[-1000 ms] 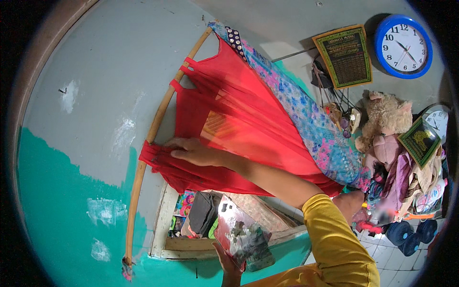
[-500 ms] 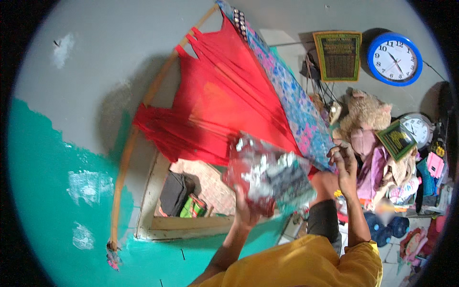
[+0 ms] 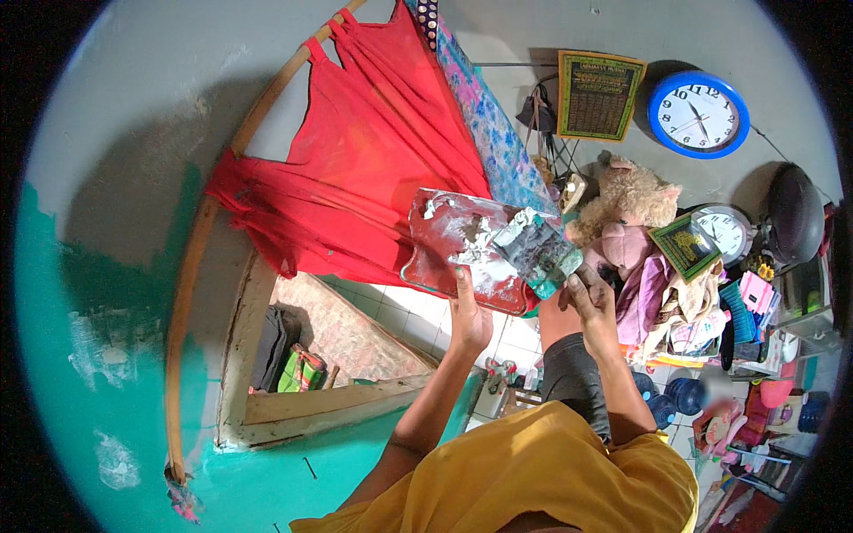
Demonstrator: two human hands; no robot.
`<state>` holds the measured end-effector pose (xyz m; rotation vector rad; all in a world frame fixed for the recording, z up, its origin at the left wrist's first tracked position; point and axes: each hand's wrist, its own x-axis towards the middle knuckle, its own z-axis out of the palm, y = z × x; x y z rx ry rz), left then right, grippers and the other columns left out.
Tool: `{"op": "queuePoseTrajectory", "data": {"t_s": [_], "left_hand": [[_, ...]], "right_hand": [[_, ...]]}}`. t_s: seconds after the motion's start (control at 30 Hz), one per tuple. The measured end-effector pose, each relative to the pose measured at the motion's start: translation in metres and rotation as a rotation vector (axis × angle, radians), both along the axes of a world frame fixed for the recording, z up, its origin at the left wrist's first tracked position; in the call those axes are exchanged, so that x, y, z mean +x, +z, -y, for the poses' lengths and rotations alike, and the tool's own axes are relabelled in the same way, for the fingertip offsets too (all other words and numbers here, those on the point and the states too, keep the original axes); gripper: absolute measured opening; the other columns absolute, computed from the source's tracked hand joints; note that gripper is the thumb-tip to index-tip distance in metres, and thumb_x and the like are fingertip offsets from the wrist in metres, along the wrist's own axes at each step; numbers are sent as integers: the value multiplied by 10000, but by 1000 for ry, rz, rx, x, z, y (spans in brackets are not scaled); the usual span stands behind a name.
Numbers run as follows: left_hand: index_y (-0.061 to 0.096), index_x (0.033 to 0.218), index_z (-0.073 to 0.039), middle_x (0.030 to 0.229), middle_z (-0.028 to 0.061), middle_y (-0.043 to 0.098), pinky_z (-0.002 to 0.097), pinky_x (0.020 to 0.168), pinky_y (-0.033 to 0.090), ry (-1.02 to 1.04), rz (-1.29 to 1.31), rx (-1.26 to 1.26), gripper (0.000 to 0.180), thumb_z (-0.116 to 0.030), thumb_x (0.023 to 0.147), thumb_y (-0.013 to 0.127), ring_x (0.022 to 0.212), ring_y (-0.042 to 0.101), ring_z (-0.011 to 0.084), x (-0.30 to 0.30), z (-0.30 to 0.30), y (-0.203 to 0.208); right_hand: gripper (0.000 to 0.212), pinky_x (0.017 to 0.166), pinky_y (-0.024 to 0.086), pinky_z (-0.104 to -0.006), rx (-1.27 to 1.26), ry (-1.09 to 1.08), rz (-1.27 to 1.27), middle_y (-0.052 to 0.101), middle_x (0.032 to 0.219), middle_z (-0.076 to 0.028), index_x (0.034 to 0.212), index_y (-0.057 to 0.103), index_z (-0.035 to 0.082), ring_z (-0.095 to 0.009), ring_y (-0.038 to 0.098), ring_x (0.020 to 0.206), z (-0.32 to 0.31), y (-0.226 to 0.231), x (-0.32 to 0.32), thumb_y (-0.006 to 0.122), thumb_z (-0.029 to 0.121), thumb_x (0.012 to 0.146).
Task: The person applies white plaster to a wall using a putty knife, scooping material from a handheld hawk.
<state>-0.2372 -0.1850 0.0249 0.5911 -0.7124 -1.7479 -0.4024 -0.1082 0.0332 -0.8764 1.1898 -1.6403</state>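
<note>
A reddish, glossy shallow tray [image 3: 435, 240] smeared with white paste [image 3: 480, 244] is tilted in front of me. My left hand [image 3: 471, 320] grips its near edge, thumb up against the tray. Across the tray's right part lies a flat scraper [image 3: 535, 247] with a dark, paste-marked face and a green end [image 3: 563, 266]. My right hand [image 3: 593, 306] has its fingers closed at that green end. Behind the tray hangs a red cloth [image 3: 391, 151] on a bent wooden pole.
A wooden-framed wall opening [image 3: 329, 404] lies below the cloth. Green-and-grey wall [image 3: 124, 266] is at the left, with white patches. To the right are a blue wall clock [image 3: 699, 115], a framed panel [image 3: 600, 96], a teddy bear [image 3: 626, 200] and piled clothes.
My right hand has come down and left from beside the tray and closed on the scraper's green end. The view has shifted, so the cloth and clock now appear further left.
</note>
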Motion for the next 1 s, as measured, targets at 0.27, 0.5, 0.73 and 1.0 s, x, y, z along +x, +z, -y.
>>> {"op": "queuePoseTrajectory", "data": {"t_s": [0.27, 0.5, 0.73, 1.0], "left_hand": [[336, 1240, -41, 1172, 73, 460, 366, 901, 414, 57, 86, 67, 460, -370, 919, 359, 1037, 496, 181, -2, 7, -19], [480, 1003, -38, 882, 22, 531, 273, 560, 407, 128, 200, 103, 381, -398, 900, 409, 672, 450, 78, -5, 20, -35], [387, 1129, 23, 1011, 104, 470, 308, 769, 367, 74, 848, -381, 395, -300, 903, 410, 864, 440, 200, 26, -1, -71], [280, 1236, -42, 1144, 106, 411, 369, 899, 325, 75, 945, -283, 529, -368, 867, 475, 1033, 406, 227, 25, -40, -84]], "right_hand": [[144, 583, 433, -242, -19, -237, 169, 561, 844, 1, 937, 533, 24, -70, 513, 692, 20, -3, 18, 575, 112, 831], [253, 521, 458, -260, -144, -371, 95, 587, 899, -47, 1072, 504, 26, -99, 553, 748, 42, -1, -12, 556, 102, 836], [211, 538, 410, -234, -452, -406, -361, 556, 774, -26, 931, 544, -13, -93, 508, 669, 176, 137, -49, 572, 171, 832], [219, 568, 452, -277, -618, -601, -905, 609, 649, -117, 813, 598, -3, -154, 580, 576, 370, 249, -39, 631, 188, 711]]}}
